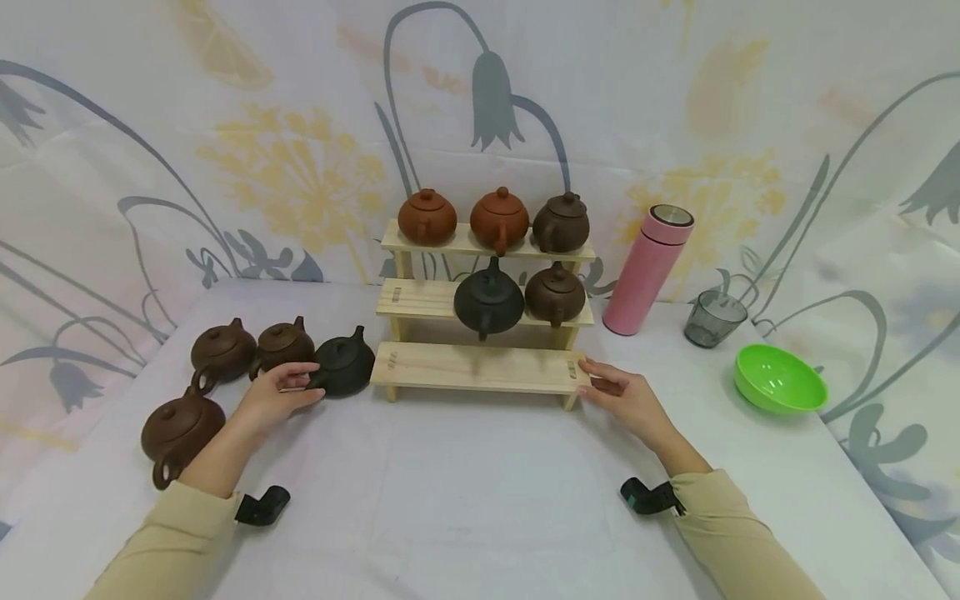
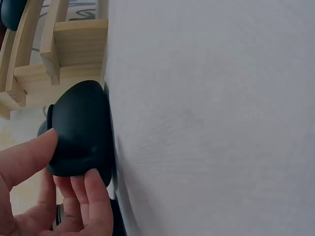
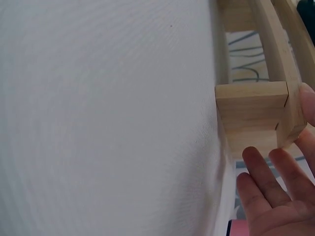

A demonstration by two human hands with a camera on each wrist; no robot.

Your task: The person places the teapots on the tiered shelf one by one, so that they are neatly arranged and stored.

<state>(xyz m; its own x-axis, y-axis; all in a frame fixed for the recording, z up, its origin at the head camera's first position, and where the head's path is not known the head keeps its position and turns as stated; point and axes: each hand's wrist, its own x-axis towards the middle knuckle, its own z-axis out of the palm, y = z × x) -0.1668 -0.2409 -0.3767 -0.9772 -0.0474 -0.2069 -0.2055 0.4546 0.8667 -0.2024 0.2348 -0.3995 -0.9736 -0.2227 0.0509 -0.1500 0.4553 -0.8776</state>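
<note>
Far left on the worktop: three brown teapots, one in front, two behind. Left hand next, thumb and fingers clamped on the handle side of a black teapot, which sits on the worktop just left of the wooden stand. Stand has three steps: top carries two reddish teapots and a dark brown one; middle carries a second black teapot and a small brown one, both right of its left end; bottom step is bare. Right hand pinches the bottom step's right end between thumb and forefinger, other fingers extended. Further right: pink flask upright, grey cup, green bowl.
</note>
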